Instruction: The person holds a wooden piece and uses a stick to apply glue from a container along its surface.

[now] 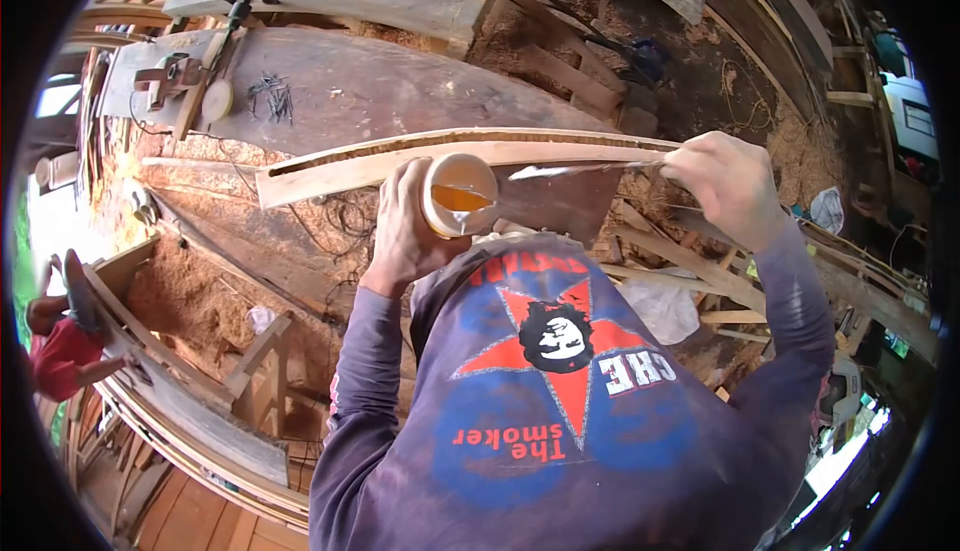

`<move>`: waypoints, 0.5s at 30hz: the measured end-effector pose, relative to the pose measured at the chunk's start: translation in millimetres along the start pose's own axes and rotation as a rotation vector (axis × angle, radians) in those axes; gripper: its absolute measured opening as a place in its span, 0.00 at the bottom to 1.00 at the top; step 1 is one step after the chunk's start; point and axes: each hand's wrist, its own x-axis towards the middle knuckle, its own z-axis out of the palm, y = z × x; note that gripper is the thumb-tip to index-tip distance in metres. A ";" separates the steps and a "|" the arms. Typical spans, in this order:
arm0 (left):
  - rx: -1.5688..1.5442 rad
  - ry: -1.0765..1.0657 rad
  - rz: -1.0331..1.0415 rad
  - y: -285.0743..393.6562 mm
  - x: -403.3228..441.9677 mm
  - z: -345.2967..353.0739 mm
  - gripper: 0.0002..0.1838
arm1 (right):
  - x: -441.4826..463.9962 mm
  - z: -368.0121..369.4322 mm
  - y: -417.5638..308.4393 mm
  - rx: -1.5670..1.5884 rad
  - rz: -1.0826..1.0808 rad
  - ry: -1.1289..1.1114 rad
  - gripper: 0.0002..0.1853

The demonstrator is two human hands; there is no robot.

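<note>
My left hand (402, 226) is closed around a white plastic cup (433, 213), tilted so that its open mouth and the amber liquid (458, 197) inside show. Just beyond it stretches a long, curved wooden piece (345, 168) with a dark groove along its upper side. My right hand (728, 186) is at the right end of this piece, fingers closed and a little blurred. Whatever is between those fingers is too hidden to make out. A pale, thin streak (560, 168) runs from near the cup toward my right fingers; its kind is unclear.
A broad board (390, 81) lies behind the curved piece, carrying small dark nails (272, 97), a tape roll (217, 100) and a brown metal tool (165, 81). Sawdust (185, 291) and timber offcuts surround me. Another person (68, 351) in red is at far left.
</note>
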 end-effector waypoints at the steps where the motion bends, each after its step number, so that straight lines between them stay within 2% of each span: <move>1: 0.009 -0.025 0.006 -1.1 3.0 -5.5 0.58 | 14.5 -0.5 -17.5 -0.127 -0.174 0.010 0.09; 2: 0.016 -0.049 0.011 -0.1 6.3 -10.9 0.57 | 26.4 3.2 -33.9 -0.257 -0.347 0.016 0.08; 4: 0.020 -0.060 0.049 9.6 15.1 -22.8 0.56 | 47.0 22.3 -66.0 -0.398 -0.517 0.012 0.09; 6: 0.028 -0.062 0.077 9.7 20.4 -28.4 0.54 | 65.5 53.9 -92.2 -0.514 -0.613 0.031 0.09; 8: -0.029 -0.090 -0.005 20.1 26.3 -37.7 0.54 | 78.9 94.6 -101.9 -0.561 -0.635 -0.005 0.08; 10: 0.066 -0.095 0.088 21.0 28.6 -38.1 0.55 | 95.1 118.6 -104.7 -0.541 -0.667 -0.022 0.07; 12: 0.125 -0.081 0.125 15.8 26.6 -36.1 0.56 | 106.7 128.0 -98.7 -0.186 -0.553 -0.217 0.08; 13: 0.129 -0.097 0.141 13.1 26.0 -37.6 0.58 | 118.4 116.7 -93.5 0.035 -0.417 -0.373 0.06; 14: 0.113 -0.094 0.164 10.7 25.8 -37.4 0.58 | 125.8 118.5 -78.8 0.037 -0.428 -0.370 0.06; 15: 0.130 -0.071 0.182 12.6 23.6 -37.8 0.58 | 130.6 121.7 -60.4 0.241 -0.391 -0.391 0.06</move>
